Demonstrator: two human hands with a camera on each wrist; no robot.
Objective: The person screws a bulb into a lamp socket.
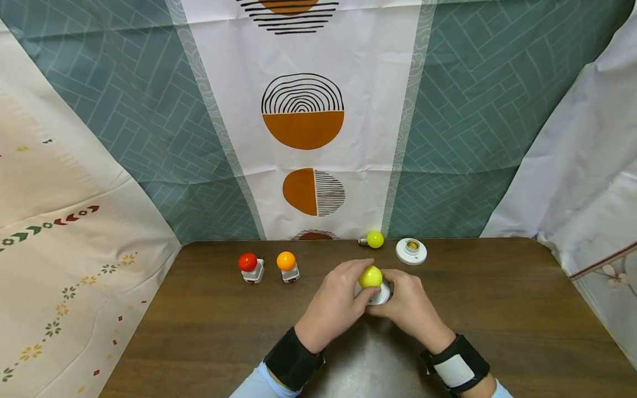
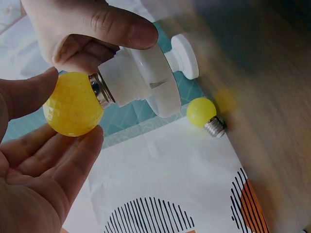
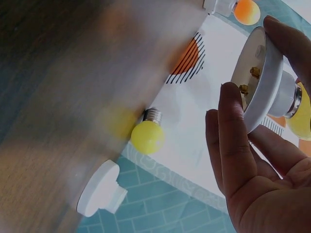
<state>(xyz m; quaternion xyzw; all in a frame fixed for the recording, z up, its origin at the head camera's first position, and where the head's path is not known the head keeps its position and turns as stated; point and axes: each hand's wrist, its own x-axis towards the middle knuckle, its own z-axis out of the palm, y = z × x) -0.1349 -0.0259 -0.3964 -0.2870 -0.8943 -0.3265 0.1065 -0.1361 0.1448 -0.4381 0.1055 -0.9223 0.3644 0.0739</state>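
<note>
While the head view shows little more than yellow and white between two hands, the left wrist view gives the joint. Item one: yellow bulb (image 1: 370, 277), held between thumb and fingers of the left hand (image 1: 334, 301), above the brown table (image 1: 507, 315); its metal screw collar (image 2: 101, 91) meets the socket's mouth, some of it showing. Item two: white socket (image 2: 141, 80), its flange gripped by the right hand (image 1: 410, 307); only the right wrist view shows its underside, with brass screws (image 3: 254, 72). Item three: spare socket (image 1: 419, 257), near the far edge, brass-lined opening upward. Item four: second yellow bulb (image 1: 375, 239), on its side, near item three. Items five and six, left: white bases, one (image 1: 254, 274) holding a red bulb (image 1: 247, 262), seen in the head view alone, the other (image 1: 291, 274) an orange bulb (image 1: 286, 261).
</note>
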